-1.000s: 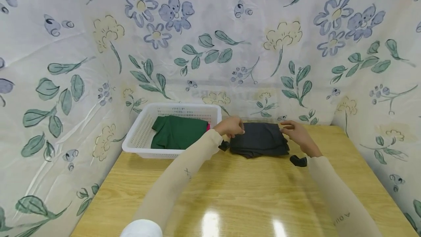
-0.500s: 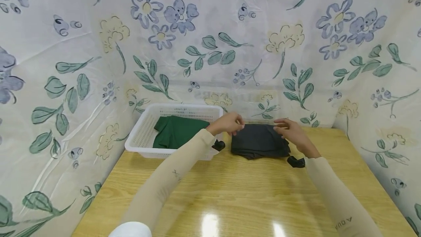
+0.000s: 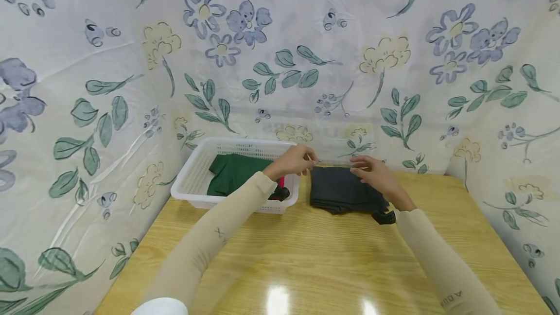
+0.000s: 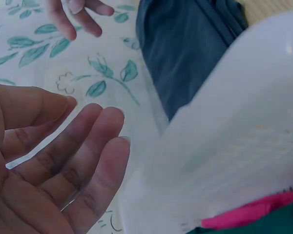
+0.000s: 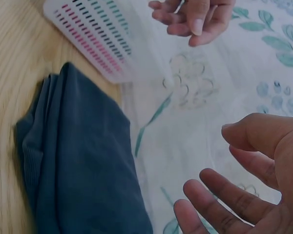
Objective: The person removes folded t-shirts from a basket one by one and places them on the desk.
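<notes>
My left hand [image 3: 292, 161] and right hand [image 3: 373, 175] hover with fingers [image 4: 95, 146] loose and empty above one folded dark grey garment [image 3: 339, 191] at twelve o'clock on the desk [image 3: 306, 261], one white basket [image 3: 192, 186] at its nine o'clock holding one green garment [image 3: 232, 174].

A matt dark grey cloth garment [image 3: 343, 189] lies on a glossy wood-grain table [image 3: 323, 261] beside a white perforated plastic basket [image 3: 192, 183] holding matt green cloth [image 3: 234, 174].
</notes>
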`<state>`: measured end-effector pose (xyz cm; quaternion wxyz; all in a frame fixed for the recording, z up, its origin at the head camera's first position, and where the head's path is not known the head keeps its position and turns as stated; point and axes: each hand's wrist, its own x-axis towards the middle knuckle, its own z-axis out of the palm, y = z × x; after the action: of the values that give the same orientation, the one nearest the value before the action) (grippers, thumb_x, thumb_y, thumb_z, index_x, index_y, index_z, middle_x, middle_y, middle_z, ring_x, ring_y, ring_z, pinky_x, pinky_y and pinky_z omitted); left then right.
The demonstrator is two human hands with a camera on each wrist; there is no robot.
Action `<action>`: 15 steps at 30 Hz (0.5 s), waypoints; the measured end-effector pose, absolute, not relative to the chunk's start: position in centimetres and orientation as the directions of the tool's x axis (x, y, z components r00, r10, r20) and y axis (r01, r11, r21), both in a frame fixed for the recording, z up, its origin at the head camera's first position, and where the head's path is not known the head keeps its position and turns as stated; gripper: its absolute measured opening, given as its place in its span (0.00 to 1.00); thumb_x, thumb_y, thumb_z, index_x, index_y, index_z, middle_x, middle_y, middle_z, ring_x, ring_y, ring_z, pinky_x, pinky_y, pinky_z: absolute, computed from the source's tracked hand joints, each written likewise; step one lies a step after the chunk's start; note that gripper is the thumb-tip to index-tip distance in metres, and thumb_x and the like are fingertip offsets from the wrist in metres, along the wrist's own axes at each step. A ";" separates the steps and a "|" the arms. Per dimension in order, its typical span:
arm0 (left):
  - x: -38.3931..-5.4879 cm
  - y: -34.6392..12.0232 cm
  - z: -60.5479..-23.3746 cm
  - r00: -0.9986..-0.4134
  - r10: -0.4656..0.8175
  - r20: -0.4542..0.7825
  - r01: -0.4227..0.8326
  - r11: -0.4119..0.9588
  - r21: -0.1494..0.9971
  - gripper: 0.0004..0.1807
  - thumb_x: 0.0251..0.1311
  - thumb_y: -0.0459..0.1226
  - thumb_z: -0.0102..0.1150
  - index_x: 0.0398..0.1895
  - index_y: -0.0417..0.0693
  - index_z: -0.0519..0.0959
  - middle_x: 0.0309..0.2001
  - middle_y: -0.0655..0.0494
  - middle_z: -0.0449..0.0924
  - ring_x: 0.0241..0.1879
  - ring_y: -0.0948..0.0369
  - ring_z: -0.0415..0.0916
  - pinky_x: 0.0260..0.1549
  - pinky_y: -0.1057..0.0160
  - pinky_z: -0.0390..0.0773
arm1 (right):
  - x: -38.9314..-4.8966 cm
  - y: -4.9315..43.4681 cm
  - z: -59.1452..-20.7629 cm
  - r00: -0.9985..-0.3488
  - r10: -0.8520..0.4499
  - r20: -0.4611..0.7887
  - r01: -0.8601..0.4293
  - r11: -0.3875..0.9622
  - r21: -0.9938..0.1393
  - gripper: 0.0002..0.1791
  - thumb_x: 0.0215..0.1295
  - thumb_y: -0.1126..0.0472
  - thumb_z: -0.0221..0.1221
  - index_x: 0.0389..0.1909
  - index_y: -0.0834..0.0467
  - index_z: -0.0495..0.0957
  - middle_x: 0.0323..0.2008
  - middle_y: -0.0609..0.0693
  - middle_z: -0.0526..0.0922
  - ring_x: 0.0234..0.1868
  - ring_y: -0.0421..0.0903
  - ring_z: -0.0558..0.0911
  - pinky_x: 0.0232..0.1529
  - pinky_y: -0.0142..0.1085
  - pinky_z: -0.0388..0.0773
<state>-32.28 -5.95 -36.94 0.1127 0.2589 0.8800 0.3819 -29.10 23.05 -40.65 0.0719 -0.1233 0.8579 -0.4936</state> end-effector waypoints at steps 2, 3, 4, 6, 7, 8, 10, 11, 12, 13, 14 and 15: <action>-32.3 -6.4 -36.9 -0.845 0.535 0.002 0.366 0.576 0.731 0.09 0.76 0.35 0.55 0.48 0.42 0.84 0.33 0.50 0.84 0.31 0.52 0.83 0.36 0.49 0.84 | -29.1 22.5 -40.5 -0.958 -0.287 0.001 -0.144 0.479 -0.866 0.27 0.78 0.53 0.58 0.73 0.58 0.69 0.68 0.65 0.71 0.65 0.63 0.74 0.62 0.60 0.73; -32.3 -6.6 -36.9 -0.847 0.531 0.001 0.363 0.577 0.732 0.09 0.76 0.35 0.55 0.48 0.42 0.84 0.34 0.50 0.84 0.31 0.51 0.83 0.36 0.48 0.84 | -29.1 22.3 -40.5 -0.957 -0.291 0.003 -0.147 0.473 -0.869 0.27 0.78 0.54 0.58 0.72 0.58 0.69 0.68 0.65 0.72 0.64 0.63 0.74 0.62 0.60 0.73; -32.3 -6.9 -36.9 -0.849 0.528 0.001 0.362 0.580 0.729 0.09 0.76 0.35 0.55 0.48 0.42 0.84 0.34 0.49 0.84 0.32 0.51 0.83 0.36 0.48 0.84 | -29.1 22.0 -40.5 -0.955 -0.296 0.008 -0.155 0.477 -0.865 0.27 0.78 0.53 0.58 0.72 0.58 0.69 0.67 0.65 0.72 0.64 0.62 0.75 0.61 0.59 0.74; -32.2 -7.5 -37.0 -0.853 0.523 -0.003 0.360 0.591 0.722 0.10 0.76 0.36 0.56 0.49 0.42 0.84 0.36 0.47 0.84 0.32 0.51 0.84 0.34 0.51 0.84 | -29.0 21.5 -40.5 -0.951 -0.310 0.009 -0.163 0.475 -0.865 0.26 0.78 0.53 0.58 0.71 0.58 0.70 0.67 0.65 0.73 0.63 0.62 0.76 0.60 0.59 0.75; -32.2 -7.8 -37.0 -0.854 0.521 -0.004 0.360 0.596 0.717 0.10 0.76 0.36 0.56 0.50 0.42 0.84 0.37 0.47 0.84 0.31 0.51 0.84 0.33 0.53 0.84 | -29.0 21.3 -40.5 -0.949 -0.316 0.007 -0.163 0.467 -0.869 0.26 0.78 0.53 0.58 0.71 0.58 0.70 0.67 0.65 0.73 0.63 0.61 0.76 0.61 0.59 0.75; -32.2 -8.2 -37.0 -0.855 0.518 -0.005 0.361 0.601 0.713 0.10 0.76 0.37 0.56 0.50 0.42 0.84 0.38 0.47 0.85 0.31 0.52 0.84 0.33 0.54 0.84 | -29.0 21.0 -40.5 -0.946 -0.324 0.006 -0.163 0.462 -0.872 0.26 0.78 0.53 0.58 0.71 0.58 0.70 0.67 0.65 0.73 0.63 0.61 0.76 0.61 0.59 0.75; -32.2 -8.9 -36.9 -0.858 0.514 -0.002 0.363 0.608 0.706 0.10 0.76 0.37 0.56 0.50 0.42 0.84 0.40 0.45 0.85 0.30 0.54 0.83 0.33 0.54 0.84 | -28.9 20.4 -40.4 -0.944 -0.329 0.007 -0.166 0.458 -0.873 0.26 0.77 0.53 0.59 0.71 0.57 0.71 0.66 0.64 0.74 0.62 0.61 0.77 0.60 0.59 0.75; -32.1 -9.3 -36.8 -0.859 0.513 -0.001 0.363 0.609 0.706 0.11 0.76 0.37 0.56 0.50 0.41 0.84 0.41 0.44 0.85 0.29 0.54 0.83 0.34 0.52 0.84 | -28.9 20.2 -40.4 -0.942 -0.335 0.006 -0.165 0.447 -0.879 0.26 0.77 0.53 0.59 0.71 0.58 0.71 0.67 0.64 0.74 0.63 0.61 0.77 0.61 0.59 0.74; -32.1 -9.6 -36.6 -0.860 0.510 0.000 0.359 0.608 0.708 0.11 0.76 0.37 0.56 0.50 0.41 0.84 0.41 0.44 0.86 0.29 0.54 0.82 0.36 0.49 0.84 | -28.9 19.9 -40.4 -0.940 -0.342 0.011 -0.171 0.441 -0.881 0.26 0.77 0.54 0.59 0.71 0.58 0.71 0.67 0.64 0.74 0.62 0.61 0.77 0.61 0.60 0.74; -32.0 -10.0 -36.5 -0.863 0.506 0.001 0.357 0.608 0.709 0.11 0.76 0.37 0.56 0.51 0.40 0.84 0.42 0.43 0.86 0.29 0.54 0.82 0.37 0.47 0.84 | -28.9 19.6 -40.3 -0.939 -0.345 0.013 -0.173 0.436 -0.883 0.26 0.77 0.54 0.59 0.71 0.58 0.71 0.67 0.64 0.74 0.62 0.61 0.77 0.61 0.60 0.74; -32.0 -10.4 -36.4 -0.865 0.502 0.001 0.353 0.606 0.713 0.12 0.76 0.37 0.56 0.51 0.39 0.83 0.41 0.43 0.85 0.29 0.52 0.82 0.38 0.44 0.84 | -28.9 19.3 -40.3 -0.937 -0.350 0.014 -0.174 0.431 -0.886 0.26 0.77 0.54 0.59 0.71 0.58 0.71 0.67 0.64 0.74 0.62 0.61 0.77 0.61 0.60 0.74; -32.0 -10.8 -36.3 -0.867 0.499 0.000 0.348 0.605 0.716 0.13 0.76 0.37 0.56 0.52 0.38 0.83 0.41 0.43 0.85 0.29 0.50 0.82 0.38 0.42 0.83 | -28.9 19.0 -40.2 -0.935 -0.354 0.014 -0.176 0.429 -0.886 0.26 0.77 0.54 0.59 0.71 0.58 0.70 0.67 0.64 0.74 0.62 0.61 0.77 0.61 0.60 0.74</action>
<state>-31.98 -10.80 -36.35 0.1004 0.2380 0.8901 0.3756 -28.92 19.02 -40.23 0.0872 -0.1578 0.8407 -0.5106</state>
